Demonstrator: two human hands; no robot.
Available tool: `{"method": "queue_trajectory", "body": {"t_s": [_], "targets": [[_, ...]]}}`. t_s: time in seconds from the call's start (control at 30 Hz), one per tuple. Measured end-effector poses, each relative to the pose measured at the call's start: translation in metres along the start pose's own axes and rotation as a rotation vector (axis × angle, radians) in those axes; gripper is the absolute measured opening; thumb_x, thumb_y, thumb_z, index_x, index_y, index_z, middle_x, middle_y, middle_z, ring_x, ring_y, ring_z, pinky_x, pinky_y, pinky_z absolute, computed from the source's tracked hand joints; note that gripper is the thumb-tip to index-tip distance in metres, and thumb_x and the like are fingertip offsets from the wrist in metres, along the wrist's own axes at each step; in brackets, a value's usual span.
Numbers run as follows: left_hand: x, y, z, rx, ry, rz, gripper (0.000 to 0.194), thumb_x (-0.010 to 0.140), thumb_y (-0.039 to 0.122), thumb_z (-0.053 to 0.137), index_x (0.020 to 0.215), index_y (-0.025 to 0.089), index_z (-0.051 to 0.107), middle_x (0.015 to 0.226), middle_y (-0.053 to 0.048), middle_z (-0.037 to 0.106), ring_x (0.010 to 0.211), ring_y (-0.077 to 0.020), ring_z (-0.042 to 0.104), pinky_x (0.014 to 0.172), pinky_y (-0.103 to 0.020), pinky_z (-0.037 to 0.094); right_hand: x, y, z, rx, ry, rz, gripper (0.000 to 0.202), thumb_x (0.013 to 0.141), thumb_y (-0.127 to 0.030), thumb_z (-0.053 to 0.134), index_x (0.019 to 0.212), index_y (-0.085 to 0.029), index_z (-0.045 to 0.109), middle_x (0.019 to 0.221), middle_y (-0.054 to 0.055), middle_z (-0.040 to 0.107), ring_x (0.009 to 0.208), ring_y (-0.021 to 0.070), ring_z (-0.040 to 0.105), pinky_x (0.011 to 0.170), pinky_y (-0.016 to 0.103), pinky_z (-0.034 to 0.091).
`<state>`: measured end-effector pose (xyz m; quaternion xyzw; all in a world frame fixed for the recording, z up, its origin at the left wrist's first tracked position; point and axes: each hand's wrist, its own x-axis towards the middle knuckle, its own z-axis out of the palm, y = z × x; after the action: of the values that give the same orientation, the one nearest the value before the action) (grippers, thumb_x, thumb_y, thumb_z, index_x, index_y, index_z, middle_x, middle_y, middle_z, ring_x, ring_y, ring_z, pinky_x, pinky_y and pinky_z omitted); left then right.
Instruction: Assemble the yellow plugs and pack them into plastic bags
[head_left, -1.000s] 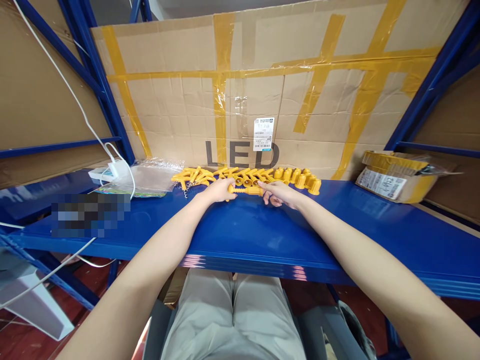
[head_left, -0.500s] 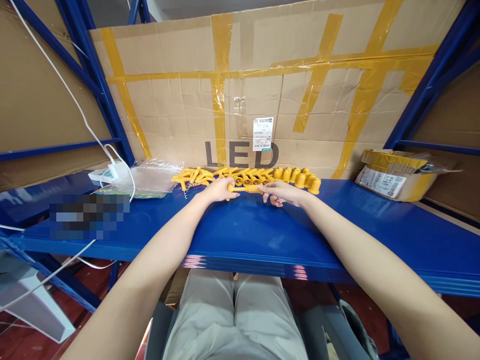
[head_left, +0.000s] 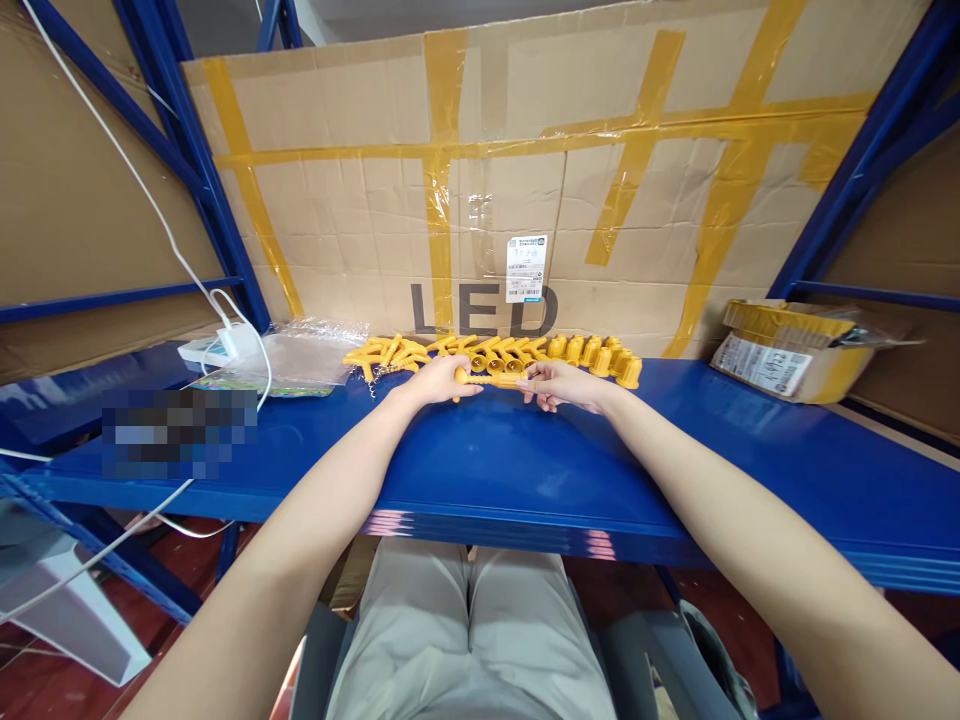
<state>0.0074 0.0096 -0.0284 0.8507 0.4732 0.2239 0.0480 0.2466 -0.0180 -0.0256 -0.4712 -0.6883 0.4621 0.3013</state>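
Observation:
Between my hands a yellow plastic piece [head_left: 499, 380] lies level, close above the blue shelf [head_left: 510, 460]. My left hand [head_left: 442, 380] is closed on its left end, and my right hand [head_left: 559, 386] pinches its right end. Behind them, against the cardboard, runs a row of yellow parts: branching pieces [head_left: 386, 352] with metal spirals at the left, ring-ended pieces [head_left: 510, 355] in the middle, and upright cap-like pieces [head_left: 600, 355] at the right. My fingers hide part of the held piece.
Left on the shelf are a clear plastic bag [head_left: 300, 355], a white plug with cable [head_left: 238, 340] and a blurred dark object [head_left: 180, 430]. A taped carton [head_left: 795, 350] stands at the right. Tall cardboard [head_left: 337, 230] closes off the back.
The fingers of my right hand have shifted slightly on the right end of the yellow piece. My left hand has hardly moved.

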Motion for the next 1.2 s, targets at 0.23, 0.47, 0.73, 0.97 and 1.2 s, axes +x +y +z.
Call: {"method": "queue_trajectory", "body": {"t_s": [0.23, 0.47, 0.73, 0.97, 1.2], "targets": [[-0.0002, -0.0015, 0.0007, 0.001, 0.014, 0.009, 0.035, 0.068, 0.052, 0.064, 0.078, 0.02, 0.054, 0.065, 0.002, 0.057, 0.066, -0.0171, 0.055, 0.057, -0.025, 0.037, 0.002, 0.0023, -0.0004, -0.049, -0.005, -0.054, 0.041, 0.071, -0.051, 0.073, 0.072, -0.014, 0.056, 0.061, 0.002, 0.064, 0.04, 0.0051, 0.049, 0.036, 0.017, 0.036], [-0.0003, -0.0012, 0.0004, 0.019, 0.008, 0.012, 0.035, 0.07, 0.052, 0.063, 0.079, 0.02, 0.053, 0.066, 0.002, 0.057, 0.066, -0.0168, 0.054, 0.058, -0.025, 0.036, 0.0003, 0.0016, 0.0005, -0.074, 0.022, -0.092, 0.046, 0.07, -0.057, 0.07, 0.063, -0.014, 0.056, 0.051, 0.001, 0.058, 0.039, 0.0057, 0.046, 0.039, 0.02, 0.035], [-0.0007, 0.0017, -0.0005, 0.02, 0.0, 0.013, 0.035, 0.069, 0.052, 0.063, 0.079, 0.02, 0.053, 0.067, 0.002, 0.056, 0.067, -0.0176, 0.054, 0.059, -0.026, 0.036, -0.0015, -0.0002, 0.0016, -0.047, 0.026, -0.087, 0.049, 0.069, -0.06, 0.07, 0.057, -0.015, 0.053, 0.041, -0.001, 0.05, 0.037, 0.0065, 0.044, 0.038, 0.021, 0.033], [0.0001, 0.0011, 0.0003, 0.009, 0.018, 0.035, 0.034, 0.07, 0.052, 0.064, 0.078, 0.021, 0.051, 0.071, -0.001, 0.06, 0.07, -0.0196, 0.057, 0.06, -0.026, 0.036, 0.0014, 0.0021, 0.0028, -0.012, 0.042, -0.07, 0.05, 0.078, -0.061, 0.061, 0.058, -0.016, 0.055, 0.045, 0.002, 0.055, 0.035, 0.0069, 0.044, 0.034, 0.02, 0.031], [-0.0007, 0.0026, -0.0002, 0.018, 0.013, 0.026, 0.033, 0.07, 0.051, 0.064, 0.077, 0.022, 0.05, 0.07, -0.002, 0.061, 0.071, -0.0219, 0.058, 0.06, -0.027, 0.037, 0.0065, 0.0066, 0.0044, 0.093, 0.032, 0.018, 0.044, 0.083, -0.055, 0.059, 0.065, -0.014, 0.057, 0.047, 0.003, 0.057, 0.033, 0.0073, 0.044, 0.032, 0.019, 0.033]]}}
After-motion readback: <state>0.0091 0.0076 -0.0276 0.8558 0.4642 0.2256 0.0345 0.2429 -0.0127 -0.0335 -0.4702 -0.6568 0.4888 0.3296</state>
